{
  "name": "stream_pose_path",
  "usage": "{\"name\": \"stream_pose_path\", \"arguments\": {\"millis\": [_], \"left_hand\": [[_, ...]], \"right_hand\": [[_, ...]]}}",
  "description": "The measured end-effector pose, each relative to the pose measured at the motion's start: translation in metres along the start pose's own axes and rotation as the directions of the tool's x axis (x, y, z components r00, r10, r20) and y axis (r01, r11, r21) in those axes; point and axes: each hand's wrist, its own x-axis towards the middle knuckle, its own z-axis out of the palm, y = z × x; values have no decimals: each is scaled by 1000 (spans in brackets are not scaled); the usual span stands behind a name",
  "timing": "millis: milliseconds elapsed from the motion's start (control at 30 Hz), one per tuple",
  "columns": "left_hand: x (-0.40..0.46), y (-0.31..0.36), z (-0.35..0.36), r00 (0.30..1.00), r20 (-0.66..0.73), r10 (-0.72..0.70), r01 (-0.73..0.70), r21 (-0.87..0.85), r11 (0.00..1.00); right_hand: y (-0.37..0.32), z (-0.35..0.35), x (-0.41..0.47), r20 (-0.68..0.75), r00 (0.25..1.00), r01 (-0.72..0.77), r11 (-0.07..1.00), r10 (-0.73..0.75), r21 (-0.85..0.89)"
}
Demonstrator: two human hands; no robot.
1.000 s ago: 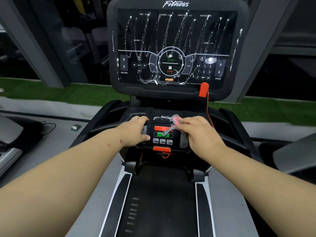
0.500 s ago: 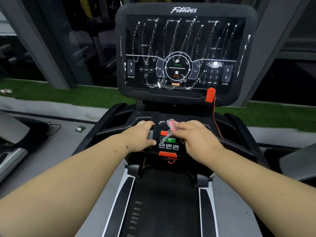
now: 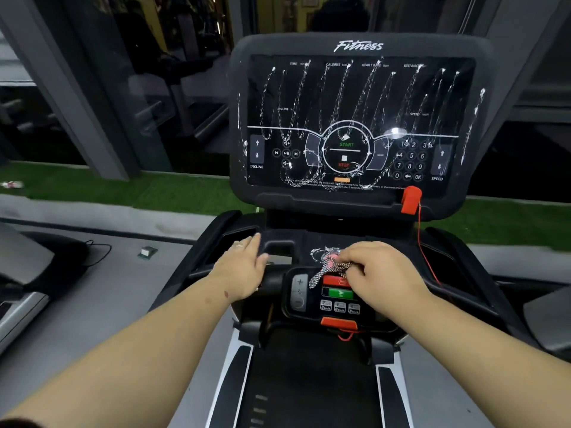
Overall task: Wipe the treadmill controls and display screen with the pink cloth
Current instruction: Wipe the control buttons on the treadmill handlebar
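Pink cloth (image 3: pixel 330 263) is pinched in the curled fingers of the right hand (image 3: pixel 378 271) at the upper edge of the control panel (image 3: pixel 335 296), above the red button. The left hand (image 3: pixel 244 270) has been taken off the panel's left side; its fingers are now straight and lie together on the console. White foam streaks are seen on the display screen (image 3: pixel 358 125), so it is probably not yet wiped. Green turf lies behind the treadmill.

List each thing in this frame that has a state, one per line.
display screen: dark, streaked with white foam
pink cloth: bunched, on the control panel
right hand: grips the cloth
left hand: flat, fingers straight
red safety clip: attached under the screen
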Motion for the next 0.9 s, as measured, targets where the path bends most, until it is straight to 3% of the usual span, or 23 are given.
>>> {"name": "stream_pose_path", "arguments": {"millis": [133, 233, 333, 467, 700, 900], "left_hand": [[40, -9, 4, 991, 35, -131, 126, 121, 985], [62, 3, 9, 985, 66, -161, 148, 169, 974], [76, 10, 22, 974, 154, -169, 139, 188, 972], [87, 11, 34, 964, 202, -172, 122, 238, 963], [96, 9, 45, 976, 157, -151, 100, 294, 951], [94, 10, 41, 982, 165, -94, 46, 272, 961]], "right_hand": [[8, 4, 16, -30, 997, -62, 994, 65, 87], [22, 9, 26, -64, 988, -130, 978, 142, 163], [36, 6, 27, -64, 971, -222, 967, 231, 124], [39, 1, 35, 69, 964, -264, 952, 256, 156], [21, 20, 93, 292, 920, -181, 943, 263, -279], [32, 41, 112, 625, 768, -56, 987, 138, -148]]}}
